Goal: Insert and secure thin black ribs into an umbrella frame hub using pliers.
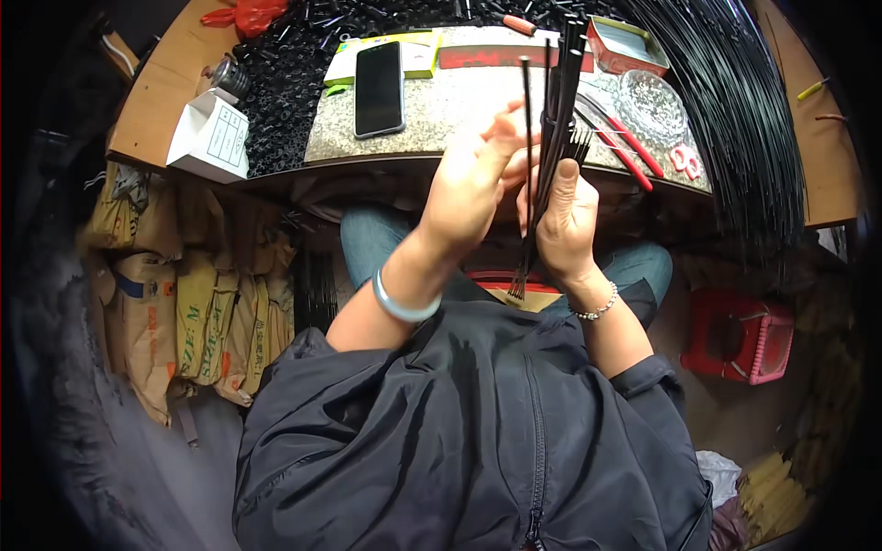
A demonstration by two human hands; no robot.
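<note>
My right hand (pixel 568 216) is closed round a bundle of thin black rods (pixel 554 138), its thumb pressed along them. The rods stand nearly upright over my lap, with their lower ends below the hand. Close by on the left, my left hand (pixel 473 184) is raised with its fingers bent toward the bundle. One rod stands a little apart from the others, right at those fingertips. Motion smears the left fingers, so whether they grip that rod is unclear.
A phone (pixel 378 90) lies on the speckled table mat (pixel 335 129). Black small parts (pixel 285 101) cover the left side, beside a white box (pixel 209 138). Red-handled pliers (pixel 625 151), a glass dish (pixel 652 103) and long black rods (pixel 735 119) are on the right. A red stool (pixel 767 344) stands below.
</note>
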